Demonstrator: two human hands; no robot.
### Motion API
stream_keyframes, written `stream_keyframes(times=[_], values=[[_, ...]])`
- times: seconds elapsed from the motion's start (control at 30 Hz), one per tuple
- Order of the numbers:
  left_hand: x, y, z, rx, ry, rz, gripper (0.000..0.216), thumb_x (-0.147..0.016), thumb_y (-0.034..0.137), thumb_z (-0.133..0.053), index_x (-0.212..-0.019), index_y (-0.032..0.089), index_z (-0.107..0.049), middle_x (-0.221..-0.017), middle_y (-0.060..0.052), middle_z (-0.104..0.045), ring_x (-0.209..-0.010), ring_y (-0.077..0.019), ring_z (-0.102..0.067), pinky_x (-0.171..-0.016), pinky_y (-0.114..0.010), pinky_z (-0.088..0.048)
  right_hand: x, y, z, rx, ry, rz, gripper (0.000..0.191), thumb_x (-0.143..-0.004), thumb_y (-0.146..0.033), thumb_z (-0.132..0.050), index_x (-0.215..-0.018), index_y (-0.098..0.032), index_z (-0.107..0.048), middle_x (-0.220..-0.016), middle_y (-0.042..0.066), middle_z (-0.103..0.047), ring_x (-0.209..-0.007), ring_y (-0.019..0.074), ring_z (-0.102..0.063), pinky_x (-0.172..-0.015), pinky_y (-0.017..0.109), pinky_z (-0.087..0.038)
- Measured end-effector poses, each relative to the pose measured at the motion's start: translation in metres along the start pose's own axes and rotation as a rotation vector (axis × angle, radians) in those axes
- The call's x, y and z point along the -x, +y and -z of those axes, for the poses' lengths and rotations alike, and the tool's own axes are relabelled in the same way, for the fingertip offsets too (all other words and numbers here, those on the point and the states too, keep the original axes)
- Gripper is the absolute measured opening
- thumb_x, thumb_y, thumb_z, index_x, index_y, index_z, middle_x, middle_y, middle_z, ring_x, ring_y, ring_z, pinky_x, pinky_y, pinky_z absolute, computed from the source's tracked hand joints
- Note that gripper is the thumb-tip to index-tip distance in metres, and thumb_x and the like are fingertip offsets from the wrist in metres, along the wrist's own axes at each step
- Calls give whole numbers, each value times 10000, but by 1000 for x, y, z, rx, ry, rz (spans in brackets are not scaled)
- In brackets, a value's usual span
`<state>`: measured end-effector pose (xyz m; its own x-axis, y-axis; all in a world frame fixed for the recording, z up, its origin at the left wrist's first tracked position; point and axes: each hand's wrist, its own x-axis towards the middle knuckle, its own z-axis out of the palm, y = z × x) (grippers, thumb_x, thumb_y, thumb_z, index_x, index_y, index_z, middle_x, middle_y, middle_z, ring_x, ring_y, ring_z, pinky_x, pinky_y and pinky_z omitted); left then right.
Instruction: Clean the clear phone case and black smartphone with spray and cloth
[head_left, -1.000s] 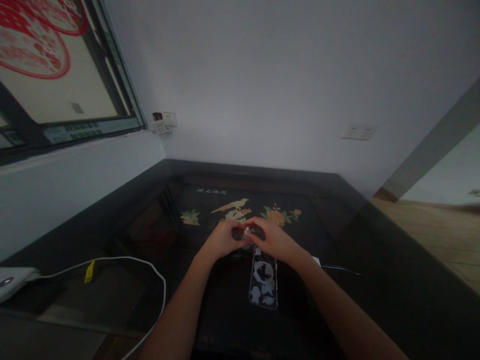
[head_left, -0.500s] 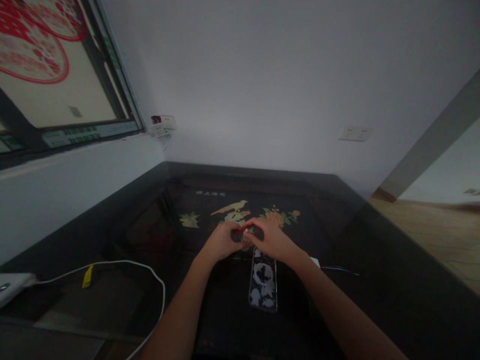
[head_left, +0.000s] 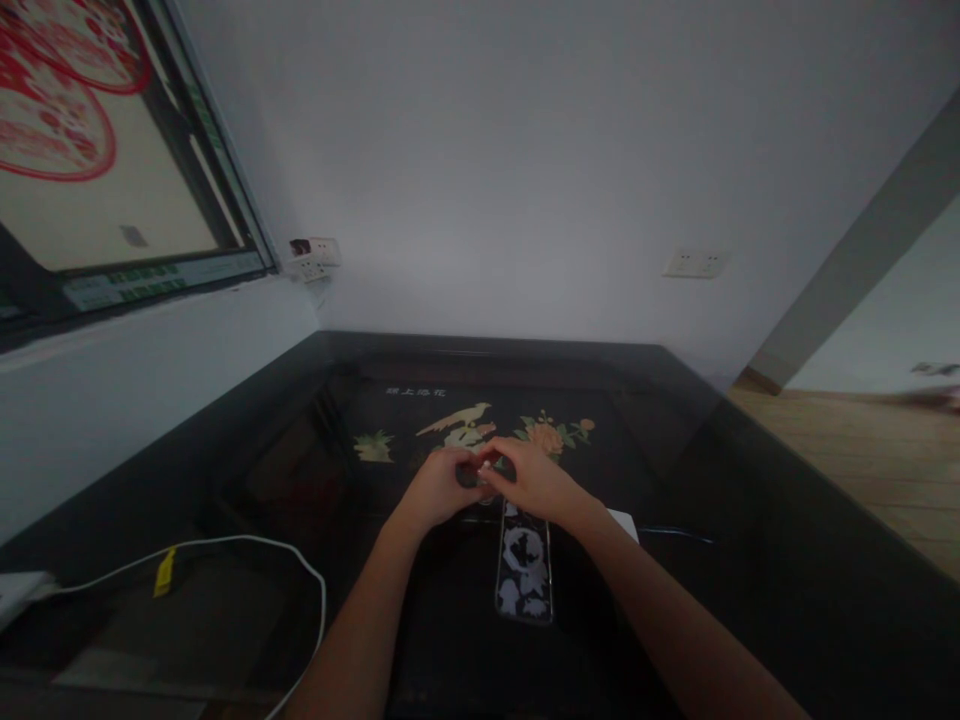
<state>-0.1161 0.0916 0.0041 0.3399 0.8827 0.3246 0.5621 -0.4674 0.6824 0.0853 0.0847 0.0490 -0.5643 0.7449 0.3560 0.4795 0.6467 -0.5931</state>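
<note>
My left hand [head_left: 442, 487] and my right hand [head_left: 531, 480] meet fingertip to fingertip above the dark table [head_left: 450, 640]. Both are closed in a pinch. Between the fingertips a bit of something small and pale shows, too little to name. Just below my hands lies a phone case [head_left: 524, 570] with a pale flower-like pattern on black; whether a phone is inside I cannot tell. Its top end is partly covered by my right hand. A white object [head_left: 624, 522] peeks out behind my right forearm, mostly hidden.
A white cable [head_left: 247, 538] with a yellow tag [head_left: 164, 573] curves across the table's left side from a white power strip [head_left: 21, 594]. Inlaid bird and flower pictures [head_left: 546, 437] decorate the tabletop. Wall sockets [head_left: 696, 263] sit behind, and a window [head_left: 142, 170] is at left.
The view has shifted slightly, so most things sit a little further left. My hands keep the same pinched pose together, with only slight finger movement.
</note>
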Motion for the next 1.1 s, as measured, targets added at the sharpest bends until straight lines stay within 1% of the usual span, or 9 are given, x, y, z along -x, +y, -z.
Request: stream_keyframes(times=[0.1,0.43,0.63,0.73,0.83,0.9,1.0,1.03,1.1], values=[[0,-2,0,-24,3,2,209,-741,365,-803,-835,194,-728,-817,-24,-728,-778,-194,-664,-729,-301,-498,0,4,2,9,-41,27,251,-909,-122,-641,-1126,-242,-675,-1074,39,-725,-1025,201,-665,-930,348,-494],[0,-1,-1,-60,-2,-29,180,-737,299,-793,-885,214,-736,-870,-20,-741,-808,-192,-672,-780,-309,-502,-4,8,-7,34,-27,-23,231,-918,-228,-712,-1144,-230,-662,-1058,44,-697,-984,202,-657,-890,337,-504],[2,0,0,-97,23,-5,288,-746,439,-817,-862,211,-687,-858,-19,-711,-795,-191,-651,-765,-321,-499,17,14,13,47,111,-64,175,-987,-342,-632,-1128,-242,-657,-1112,64,-668,-1083,222,-634,-974,385,-485],[3,2,1,-58,4,10,461,-665,507,-874,-977,232,-675,-912,-15,-708,-844,-199,-654,-789,-323,-511,39,32,29,54,189,-150,153,-979,-315,-623,-1099,-232,-667,-1095,70,-684,-1040,223,-652,-910,380,-513],[3,8,5,-19,66,12,653,-621,535,-897,-1129,234,-619,-941,-19,-687,-873,-201,-645,-803,-319,-512,69,55,43,56,218,-274,167,-966,-296,-599,-1098,-221,-668,-1045,72,-714,-911,215,-686,-832,374,-531],[5,15,11,1,153,1,521,-744,521,-816,-1102,214,-595,-901,-16,-660,-823,-179,-626,-768,-297,-499,94,68,51,129,220,-357,135,-935,-279,-607,-1023,-203,-677,-977,75,-716,-867,225,-688,-829,383,-525],[9,32,20,11,234,-9,253,-935,443,-601,-880,198,-564,-705,30,-558,-625,-122,-531,-610,-237,-406,131,80,57,286,195,-566,135,-914,-281,-608,-978,-184,-676,-896,83,-710,-823,242,-682,-777,374,-507],[10,39,22,3,211,-28,278,-944,421,-576,-784,197,-535,-637,46,-497,-571,-107,-480,-570,-229,-358,142,81,57,313,183,-658,147,-915,-292,-604,-978,-177,-671,-866,82,-708,-793,239,-681,-745,361,-499],[14,51,23,4,-34,-106,389,-938,390,-555,-621,193,-443,-552,60,-395,-514,-84,-390,-541,-223,-300,160,79,57,335,179,-792,177,-925,-325,-594,-1002,-181,-662,-872,76,-713,-779,226,-682,-712,334,-483]])
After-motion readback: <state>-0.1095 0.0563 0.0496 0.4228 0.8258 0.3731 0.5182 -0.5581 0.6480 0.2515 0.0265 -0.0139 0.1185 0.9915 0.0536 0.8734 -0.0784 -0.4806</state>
